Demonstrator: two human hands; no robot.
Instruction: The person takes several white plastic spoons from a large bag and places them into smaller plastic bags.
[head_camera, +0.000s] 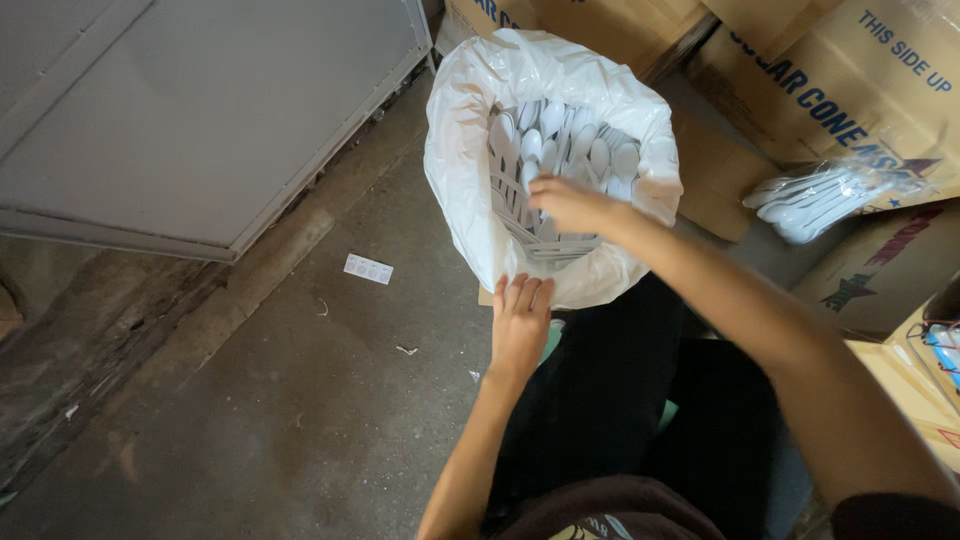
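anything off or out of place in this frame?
Mostly tidy. A small white paper slip and a few scraps lie loose on the concrete floor. A clear packet of white spoons rests askew on the cardboard boxes, outside the white bag that the left hand steadies and the right hand reaches into.

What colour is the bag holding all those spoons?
White; the plastic bag shows best in the head view.

Thin white plastic bag (460, 170), crinkled; smooth white plastic spoons (560, 140); matt cardboard boxes (840, 80); rough concrete floor (300, 400).
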